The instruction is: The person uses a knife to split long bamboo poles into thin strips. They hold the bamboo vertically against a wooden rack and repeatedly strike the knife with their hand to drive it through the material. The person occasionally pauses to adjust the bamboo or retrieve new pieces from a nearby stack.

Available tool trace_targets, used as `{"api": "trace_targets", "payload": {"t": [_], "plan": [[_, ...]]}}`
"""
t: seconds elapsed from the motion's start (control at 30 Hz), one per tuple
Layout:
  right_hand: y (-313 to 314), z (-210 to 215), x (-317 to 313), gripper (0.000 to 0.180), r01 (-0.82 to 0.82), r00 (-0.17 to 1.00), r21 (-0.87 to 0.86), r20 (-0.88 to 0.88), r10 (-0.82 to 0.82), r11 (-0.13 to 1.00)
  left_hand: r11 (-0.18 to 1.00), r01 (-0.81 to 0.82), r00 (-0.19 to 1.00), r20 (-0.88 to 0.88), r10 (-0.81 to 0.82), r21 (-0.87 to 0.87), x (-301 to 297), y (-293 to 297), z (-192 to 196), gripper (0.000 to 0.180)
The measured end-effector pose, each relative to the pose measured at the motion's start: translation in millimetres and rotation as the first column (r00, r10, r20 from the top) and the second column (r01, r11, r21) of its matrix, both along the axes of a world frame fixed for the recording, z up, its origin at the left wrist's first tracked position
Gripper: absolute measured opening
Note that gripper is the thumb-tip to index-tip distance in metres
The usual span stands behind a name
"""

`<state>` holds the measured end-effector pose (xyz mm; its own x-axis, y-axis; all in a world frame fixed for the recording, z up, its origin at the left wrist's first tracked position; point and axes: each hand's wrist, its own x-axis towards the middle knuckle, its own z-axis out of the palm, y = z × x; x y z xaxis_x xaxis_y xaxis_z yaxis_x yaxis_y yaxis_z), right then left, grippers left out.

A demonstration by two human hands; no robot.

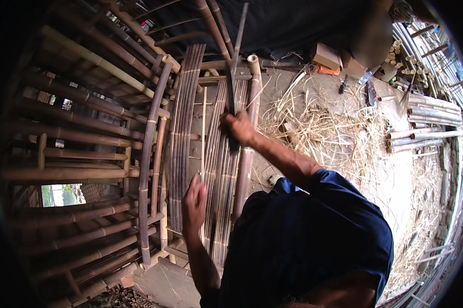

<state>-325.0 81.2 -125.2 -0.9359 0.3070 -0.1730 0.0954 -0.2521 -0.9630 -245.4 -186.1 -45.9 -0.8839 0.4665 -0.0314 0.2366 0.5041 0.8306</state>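
My right hand point(239, 127) is closed around a long, dark, blade-like tool point(230, 92), somewhat smeared by motion. The tool lies lengthwise above the right-hand row of split bamboo slats point(221, 190). In line with its far end is a long greenish-grey strip point(241, 31); whether the two touch, I cannot tell. Over the gap between the slat rows, my left hand point(194, 203) has its fingers partly stretched and slightly apart, with no held thing visible. A thin pale bamboo strip point(204, 123) runs along that gap, ending near the left fingertips. The left row of slats point(182, 138) lies beside it.
Bamboo pole frames point(149, 154) stand on my left. A thick pole point(253, 92) edges the slats on the right. Pale shavings point(319, 123) litter the floor there. Farther right are cut bamboo poles point(427, 136), a cardboard box point(327, 55) and a plastic bottle point(365, 77).
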Motion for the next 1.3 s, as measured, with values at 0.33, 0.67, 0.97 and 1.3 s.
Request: {"api": "trace_targets", "payload": {"t": [0.33, 0.67, 0.97, 1.3], "plan": [[6.6, 35.9, 56.4, 0.083, -0.049, 0.924, 0.968, -0.049, 0.379, 0.247, 0.876, -0.349, 0.865, 0.475, 0.164, 0.333, -9.2, 64.6, -4.0, 0.047], [91.6, 15.1, 13.0, 0.058, -0.116, 0.951, 0.987, 0.079, 0.298, 0.108, 0.963, -0.176, 0.945, 0.310, 0.107, 0.205, 55.6, 31.2, 3.0, 0.041], [95.6, 0.4, -19.9, 0.077, 0.020, 0.967, 0.964, -0.086, 0.241, 0.264, 0.984, -0.134, 0.952, 0.290, 0.094, 0.121, 73.3, 2.9, 12.1, 0.041], [136.1, 23.5, -45.2, 0.070, 0.123, 0.987, 0.982, -0.107, -0.116, 0.144, 0.958, -0.135, 0.965, 0.186, 0.185, -0.251, 148.1, -57.2, 54.8, 0.041]]}}
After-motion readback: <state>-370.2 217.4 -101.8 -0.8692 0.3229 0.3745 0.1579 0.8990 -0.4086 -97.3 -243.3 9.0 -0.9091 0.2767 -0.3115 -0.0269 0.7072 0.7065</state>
